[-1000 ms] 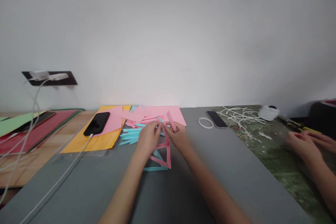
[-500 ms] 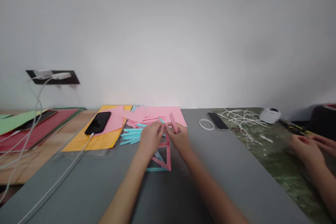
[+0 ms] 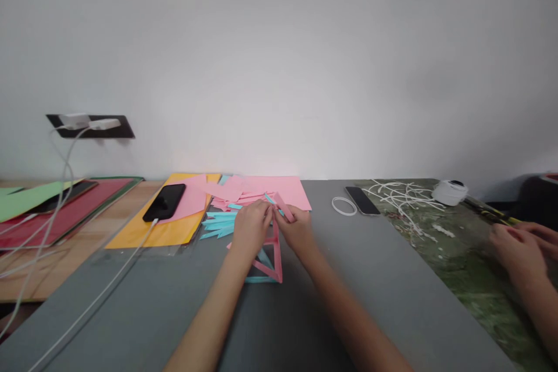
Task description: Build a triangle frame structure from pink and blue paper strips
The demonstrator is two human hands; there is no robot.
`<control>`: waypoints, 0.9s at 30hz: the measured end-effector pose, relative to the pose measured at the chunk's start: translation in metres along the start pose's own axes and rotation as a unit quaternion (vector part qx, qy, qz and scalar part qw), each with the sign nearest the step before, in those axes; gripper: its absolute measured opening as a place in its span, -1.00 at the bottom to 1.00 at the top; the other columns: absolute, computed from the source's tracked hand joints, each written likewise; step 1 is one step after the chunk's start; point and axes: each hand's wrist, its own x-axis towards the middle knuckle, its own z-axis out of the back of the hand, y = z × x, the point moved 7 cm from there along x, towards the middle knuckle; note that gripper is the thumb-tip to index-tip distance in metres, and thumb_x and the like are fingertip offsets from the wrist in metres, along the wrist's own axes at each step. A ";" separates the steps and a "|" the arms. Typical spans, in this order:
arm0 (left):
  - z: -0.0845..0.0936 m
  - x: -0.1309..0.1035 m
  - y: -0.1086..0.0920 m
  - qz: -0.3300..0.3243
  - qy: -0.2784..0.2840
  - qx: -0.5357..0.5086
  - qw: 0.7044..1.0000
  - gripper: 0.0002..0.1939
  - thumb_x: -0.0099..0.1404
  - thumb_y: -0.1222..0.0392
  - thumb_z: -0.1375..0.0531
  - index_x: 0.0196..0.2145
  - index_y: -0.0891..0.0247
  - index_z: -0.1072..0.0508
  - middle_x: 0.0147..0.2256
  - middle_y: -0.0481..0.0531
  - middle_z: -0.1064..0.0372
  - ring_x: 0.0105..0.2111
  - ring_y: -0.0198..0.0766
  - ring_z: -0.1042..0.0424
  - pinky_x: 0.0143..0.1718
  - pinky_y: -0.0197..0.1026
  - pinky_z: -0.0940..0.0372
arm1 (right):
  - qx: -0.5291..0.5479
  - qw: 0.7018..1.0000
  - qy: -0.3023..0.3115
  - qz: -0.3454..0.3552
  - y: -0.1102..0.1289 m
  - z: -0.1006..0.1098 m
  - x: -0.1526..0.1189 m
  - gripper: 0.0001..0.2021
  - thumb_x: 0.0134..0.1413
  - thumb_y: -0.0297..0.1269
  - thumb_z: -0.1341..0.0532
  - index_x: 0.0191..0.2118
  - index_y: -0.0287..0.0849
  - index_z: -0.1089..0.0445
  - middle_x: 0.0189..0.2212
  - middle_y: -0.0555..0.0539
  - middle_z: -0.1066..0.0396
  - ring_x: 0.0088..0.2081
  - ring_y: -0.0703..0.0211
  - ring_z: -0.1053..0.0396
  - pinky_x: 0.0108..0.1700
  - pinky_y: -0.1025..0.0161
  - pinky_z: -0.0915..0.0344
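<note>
Both hands are pinched together on a pink paper strip [image 3: 283, 207]: left hand [image 3: 251, 226] and right hand [image 3: 297, 228] meet at the top of a pink and blue strip frame [image 3: 269, 258] standing on the grey surface [image 3: 357, 279], right in front of the loose blue strips [image 3: 217, 224].

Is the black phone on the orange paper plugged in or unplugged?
Plugged in: a white cable meets the lower end of the black phone.
</note>
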 end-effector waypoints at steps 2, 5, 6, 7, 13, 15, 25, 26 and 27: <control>-0.001 0.000 0.000 0.001 0.003 -0.005 1.000 -0.78 0.29 0.21 0.03 -0.36 0.26 -0.39 -0.36 0.07 -0.41 -0.38 -0.22 -0.37 -0.40 -0.23 -0.12 | 0.006 1.000 -0.004 -0.011 -0.001 0.001 0.000 -0.76 -0.04 -0.23 -0.11 -0.54 -0.24 -0.43 -0.71 0.06 -0.22 -0.62 0.35 -0.10 -0.54 0.40 -0.09; -0.003 -0.001 0.000 -0.003 0.003 -0.033 0.999 -0.78 0.29 0.22 0.04 -0.35 0.25 -0.39 -0.35 0.05 -0.41 -0.36 -0.24 -0.37 -0.37 -0.24 -0.14 | 0.016 0.999 -0.011 -0.041 -0.003 0.003 0.000 -0.76 -0.06 -0.20 -0.13 -0.49 -0.26 -0.45 -0.73 0.09 -0.17 -0.64 0.35 -0.07 -0.56 0.39 -0.07; -0.003 -0.001 0.000 -0.005 0.001 -0.044 0.999 -0.78 0.29 0.22 0.04 -0.34 0.25 -0.39 -0.34 0.05 -0.41 -0.35 -0.24 -0.37 -0.36 -0.24 -0.15 | 0.024 0.998 -0.012 -0.052 -0.004 0.003 0.001 -0.76 -0.06 -0.19 -0.14 -0.48 -0.26 -0.45 -0.74 0.09 -0.16 -0.64 0.35 -0.06 -0.57 0.39 -0.07; -0.003 -0.001 0.000 -0.005 -0.002 -0.054 0.999 -0.78 0.29 0.23 0.04 -0.34 0.25 -0.39 -0.34 0.05 -0.41 -0.34 -0.25 -0.37 -0.35 -0.24 -0.15 | 0.033 0.997 -0.011 -0.062 -0.006 0.004 0.001 -0.75 -0.07 -0.18 -0.15 -0.47 -0.26 -0.46 -0.74 0.10 -0.15 -0.65 0.36 -0.06 -0.57 0.39 -0.07; -0.004 -0.001 0.001 -0.006 -0.002 -0.083 0.997 -0.77 0.30 0.23 0.06 -0.36 0.26 -0.36 -0.37 0.05 -0.39 -0.38 -0.26 -0.36 -0.37 -0.25 -0.17 | 0.074 0.995 -0.008 -0.074 -0.006 0.005 0.002 -0.77 -0.08 -0.17 -0.16 -0.45 -0.24 -0.45 -0.75 0.13 -0.09 -0.66 0.36 -0.05 -0.57 0.39 -0.09; -0.004 -0.001 0.000 -0.005 0.000 -0.087 0.996 -0.78 0.29 0.23 0.05 -0.37 0.26 -0.36 -0.38 0.05 -0.39 -0.38 -0.26 -0.36 -0.37 -0.25 -0.17 | 0.076 0.994 -0.009 -0.072 -0.006 0.005 0.002 -0.77 -0.08 -0.18 -0.17 -0.47 -0.24 -0.45 -0.75 0.13 -0.08 -0.66 0.36 -0.05 -0.57 0.39 -0.09; -0.004 -0.001 0.000 -0.011 -0.011 -0.143 0.990 -0.78 0.29 0.23 0.05 -0.33 0.27 -0.37 -0.33 0.07 -0.40 -0.32 -0.24 -0.37 -0.29 -0.22 -0.20 | 0.080 0.993 -0.015 -0.085 -0.010 0.005 0.001 -0.77 -0.08 -0.17 -0.16 -0.43 -0.25 -0.44 -0.75 0.15 0.01 -0.65 0.36 -0.01 -0.56 0.37 -0.09; -0.004 -0.001 0.000 -0.010 -0.010 -0.144 0.990 -0.78 0.29 0.23 0.05 -0.34 0.27 -0.37 -0.33 0.08 -0.40 -0.32 -0.24 -0.37 -0.29 -0.22 -0.21 | 0.080 0.993 -0.015 -0.085 -0.010 0.005 0.001 -0.76 -0.08 -0.17 -0.16 -0.44 -0.25 -0.44 -0.75 0.15 0.00 -0.65 0.36 -0.01 -0.56 0.37 -0.10; -0.005 -0.001 0.000 -0.009 -0.008 -0.142 0.990 -0.78 0.30 0.23 0.05 -0.34 0.27 -0.37 -0.33 0.08 -0.40 -0.32 -0.24 -0.37 -0.29 -0.22 -0.21 | 0.079 0.993 -0.016 -0.083 -0.011 0.005 0.001 -0.76 -0.08 -0.17 -0.16 -0.45 -0.25 -0.44 -0.75 0.14 0.00 -0.65 0.36 -0.01 -0.56 0.38 -0.10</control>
